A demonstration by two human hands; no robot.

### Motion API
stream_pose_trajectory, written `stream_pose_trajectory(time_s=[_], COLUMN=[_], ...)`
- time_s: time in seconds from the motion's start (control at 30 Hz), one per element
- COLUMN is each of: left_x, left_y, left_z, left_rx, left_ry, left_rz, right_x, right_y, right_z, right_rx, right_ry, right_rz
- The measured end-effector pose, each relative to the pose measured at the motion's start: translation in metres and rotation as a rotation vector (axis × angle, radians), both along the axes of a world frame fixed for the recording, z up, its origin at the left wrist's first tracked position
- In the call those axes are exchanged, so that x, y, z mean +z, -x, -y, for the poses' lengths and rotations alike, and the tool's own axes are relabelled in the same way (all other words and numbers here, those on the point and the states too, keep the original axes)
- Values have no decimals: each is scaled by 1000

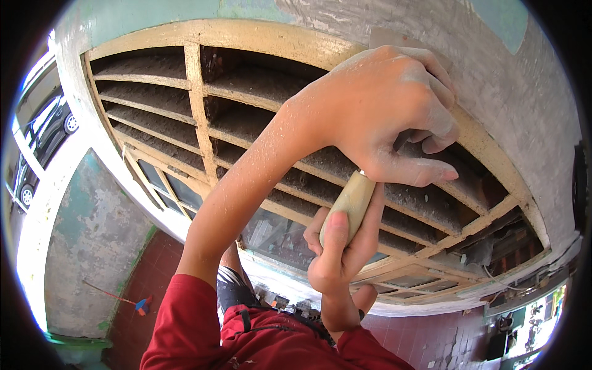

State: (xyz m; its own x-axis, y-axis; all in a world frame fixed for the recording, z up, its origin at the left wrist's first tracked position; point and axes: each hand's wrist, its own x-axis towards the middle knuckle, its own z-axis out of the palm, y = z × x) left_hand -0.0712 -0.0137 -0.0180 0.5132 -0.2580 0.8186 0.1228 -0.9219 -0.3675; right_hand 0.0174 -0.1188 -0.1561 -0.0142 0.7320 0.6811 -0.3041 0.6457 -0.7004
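Up against the old wall [518, 92], the big louvred wooden vent frame [197, 98] fills my view, its slats thick with dust. My left hand [394, 111], powdered white, reaches across it, fingers curled down over the top of the tool where the blade hides; thumb pressed along a slat. Below, my right hand [339, 246] is wrapped tight round the pale wooden handle [351, 200], thumb flat up its face, tool pointing into the slats.
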Motion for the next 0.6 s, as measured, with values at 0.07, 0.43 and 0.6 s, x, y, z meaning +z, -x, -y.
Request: stream_pose_trajectory(time_s=[0.07, 0.43, 0.6], left_x=[-4, -2, -2], left_y=[-1, 3, 3], left_z=[-3, -4, -2], left_rx=[-7, 29, 38], left_ry=[-95, -49, -42], left_rz=[44, 33, 34], right_x=[-9, -6, -8], right_y=[-3, -2, -4], right_z=[-2, -4, -6], right_rx=[8, 1, 21], right_ry=[-12, 25, -42], right_rz=[29, 25, 33])
